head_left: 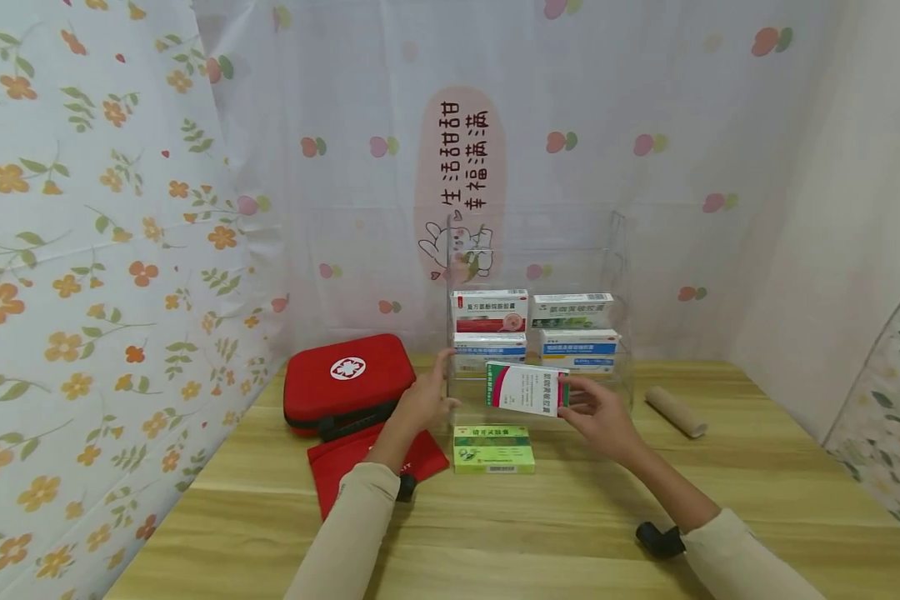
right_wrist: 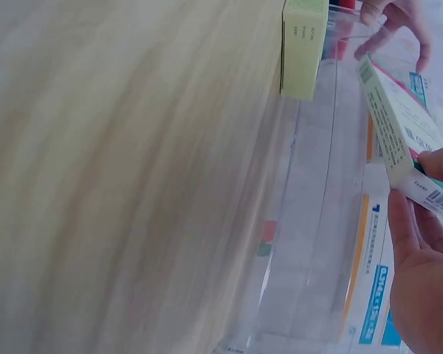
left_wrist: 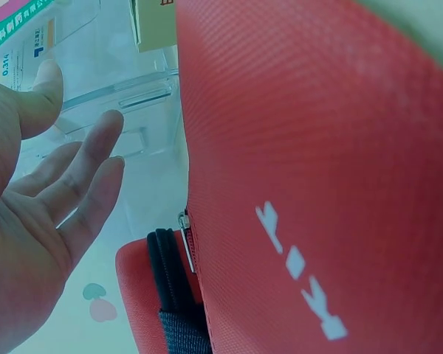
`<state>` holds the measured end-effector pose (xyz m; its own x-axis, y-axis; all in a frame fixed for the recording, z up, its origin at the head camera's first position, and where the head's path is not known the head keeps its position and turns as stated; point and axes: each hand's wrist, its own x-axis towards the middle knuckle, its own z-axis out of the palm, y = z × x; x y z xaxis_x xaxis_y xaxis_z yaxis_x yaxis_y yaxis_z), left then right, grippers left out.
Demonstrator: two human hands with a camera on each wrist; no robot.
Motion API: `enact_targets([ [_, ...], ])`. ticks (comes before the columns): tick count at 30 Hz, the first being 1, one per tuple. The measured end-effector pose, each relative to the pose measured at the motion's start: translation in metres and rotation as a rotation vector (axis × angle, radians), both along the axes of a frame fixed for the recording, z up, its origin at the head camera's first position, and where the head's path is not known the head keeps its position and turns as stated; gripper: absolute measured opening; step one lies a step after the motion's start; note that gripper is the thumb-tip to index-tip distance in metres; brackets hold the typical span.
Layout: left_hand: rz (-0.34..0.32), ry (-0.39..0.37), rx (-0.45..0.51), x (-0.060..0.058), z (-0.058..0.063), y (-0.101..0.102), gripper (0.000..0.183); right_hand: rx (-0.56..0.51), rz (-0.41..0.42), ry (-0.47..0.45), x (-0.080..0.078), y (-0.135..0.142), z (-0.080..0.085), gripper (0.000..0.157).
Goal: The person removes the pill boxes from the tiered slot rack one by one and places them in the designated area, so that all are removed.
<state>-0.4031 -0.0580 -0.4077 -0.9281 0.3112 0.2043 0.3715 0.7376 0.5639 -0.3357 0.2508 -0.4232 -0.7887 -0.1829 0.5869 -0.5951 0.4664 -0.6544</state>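
In the head view my right hand point(head_left: 600, 421) pinches the right end of a white medicine box point(head_left: 527, 389) with green and magenta ends. That box is held slightly tilted before the lower part of a clear acrylic rack point(head_left: 621, 275). The right wrist view shows thumb and fingers on the end of the same medicine box point(right_wrist: 395, 122). My left hand point(head_left: 425, 400) is at the rack's left side, fingers spread; in the left wrist view the left hand point(left_wrist: 52, 169) holds nothing. Whether its fingertips touch the rack I cannot tell. A yellow-green medicine box point(head_left: 493, 450) stands on the table before the rack.
Several boxes, including a red-and-white box point(head_left: 490, 312) and a blue-and-white box point(head_left: 579, 346), fill two rack tiers. On the left lie a red first-aid case point(head_left: 348, 379) and a red pouch point(head_left: 326, 475). A cardboard tube point(head_left: 675, 412) lies right on the wooden table point(head_left: 540, 533).
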Motion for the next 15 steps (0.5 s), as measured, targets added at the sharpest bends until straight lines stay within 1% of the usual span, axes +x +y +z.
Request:
enact_targets([
  [5, -0.005, 0.024, 0.001, -0.001, -0.001, -0.002, 0.092, -0.035, 0.025, -0.008, 0.005, 0.006, 0.0, 0.049],
  [10, 0.002, 0.008, -0.003, -0.002, -0.002, 0.0, 0.092, -0.074, 0.051, -0.041, 0.013, 0.013, 0.0, 0.05],
  [15, 0.002, 0.017, -0.006, 0.0, -0.001, 0.0, 0.092, -0.098, 0.07, -0.06, 0.019, 0.019, -0.003, 0.051],
])
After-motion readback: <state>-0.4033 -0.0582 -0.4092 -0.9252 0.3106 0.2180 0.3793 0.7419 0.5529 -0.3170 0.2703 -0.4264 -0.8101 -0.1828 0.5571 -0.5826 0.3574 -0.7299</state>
